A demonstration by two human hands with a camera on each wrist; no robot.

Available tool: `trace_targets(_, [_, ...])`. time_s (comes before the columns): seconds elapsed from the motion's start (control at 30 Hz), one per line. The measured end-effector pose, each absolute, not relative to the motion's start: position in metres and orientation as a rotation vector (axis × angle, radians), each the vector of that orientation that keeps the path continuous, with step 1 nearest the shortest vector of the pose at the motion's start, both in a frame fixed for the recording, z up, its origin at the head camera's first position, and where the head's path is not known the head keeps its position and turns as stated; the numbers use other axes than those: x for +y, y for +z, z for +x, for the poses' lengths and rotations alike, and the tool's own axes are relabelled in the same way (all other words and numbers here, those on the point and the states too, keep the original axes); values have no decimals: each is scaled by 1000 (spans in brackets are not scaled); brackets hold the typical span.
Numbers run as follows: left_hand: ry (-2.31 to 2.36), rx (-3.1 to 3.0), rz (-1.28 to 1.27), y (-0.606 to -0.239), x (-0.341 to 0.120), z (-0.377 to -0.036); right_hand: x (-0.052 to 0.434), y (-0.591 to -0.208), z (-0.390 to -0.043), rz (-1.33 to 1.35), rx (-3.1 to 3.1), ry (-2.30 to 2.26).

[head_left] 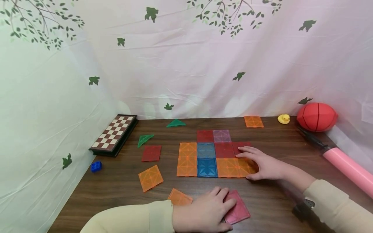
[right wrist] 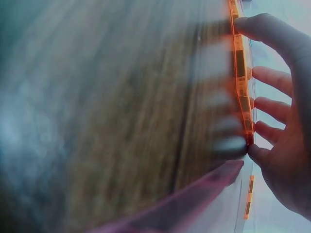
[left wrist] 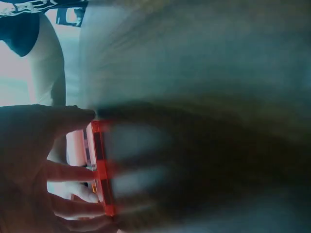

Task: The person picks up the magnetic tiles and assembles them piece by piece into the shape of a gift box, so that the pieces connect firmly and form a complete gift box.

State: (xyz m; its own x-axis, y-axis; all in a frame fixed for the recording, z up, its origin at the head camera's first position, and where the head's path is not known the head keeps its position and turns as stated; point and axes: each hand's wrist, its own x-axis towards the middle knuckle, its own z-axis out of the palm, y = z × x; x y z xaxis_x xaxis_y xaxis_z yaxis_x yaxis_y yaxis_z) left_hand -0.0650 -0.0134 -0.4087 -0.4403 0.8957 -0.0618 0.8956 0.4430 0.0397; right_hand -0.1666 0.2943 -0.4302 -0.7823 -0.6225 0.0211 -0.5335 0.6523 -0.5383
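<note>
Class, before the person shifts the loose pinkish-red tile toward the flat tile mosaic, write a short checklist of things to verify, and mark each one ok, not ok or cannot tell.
1. Left hand rests on the pinkish-red translucent square tile: ok.
2. Tile gripped by curled fingers: not ok; in the head view the fingers lie flat on it.
3. Right hand steadies the flat mosaic of joined tiles, resting on its orange squares: ok.
4. Bare brown wooden table between tile and mosaic: ok.
5. Loose orange square tile beside the left hand, lying apart from it: cannot tell.
</note>
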Motion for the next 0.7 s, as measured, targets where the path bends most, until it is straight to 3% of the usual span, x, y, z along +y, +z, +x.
trace_targets(0.7, [-108, 2645, 1766, -412, 5, -102, 293, -425, -167, -907, 2669, -813])
